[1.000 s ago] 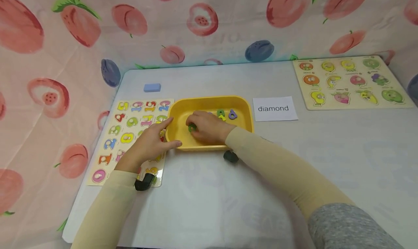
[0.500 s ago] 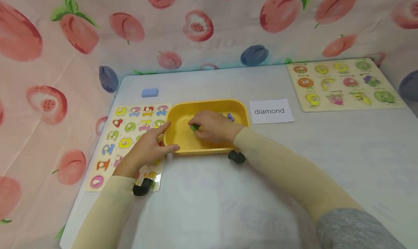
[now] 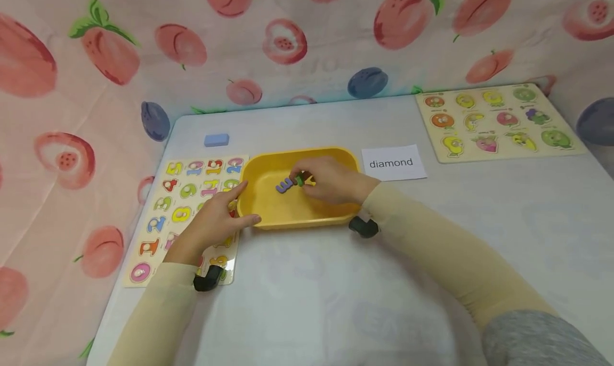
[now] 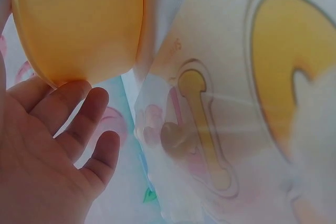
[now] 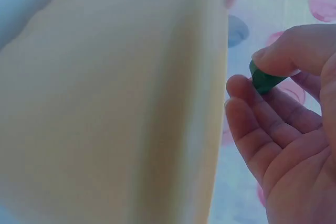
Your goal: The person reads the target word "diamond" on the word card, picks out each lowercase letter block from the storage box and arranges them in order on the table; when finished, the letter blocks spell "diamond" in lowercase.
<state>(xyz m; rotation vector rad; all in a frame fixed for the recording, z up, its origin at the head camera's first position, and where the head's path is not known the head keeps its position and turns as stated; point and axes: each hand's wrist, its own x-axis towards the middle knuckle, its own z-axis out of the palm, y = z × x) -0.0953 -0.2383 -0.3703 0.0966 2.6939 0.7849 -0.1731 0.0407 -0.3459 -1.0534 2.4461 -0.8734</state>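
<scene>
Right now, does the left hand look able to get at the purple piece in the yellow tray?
Probably yes. The left hand rests against the left end of the yellow tray, and no loose object shows between it and the purple piece; the hand would only need to clear the tray's edge.

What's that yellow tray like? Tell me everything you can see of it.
The yellow tray is a shallow, oblong tub with rounded corners and raised walls, apparently plastic. It sits open side up on the white table, its left end by the number board. The left hand touches that end; a purple piece lies inside. The right hand is over it.
</scene>
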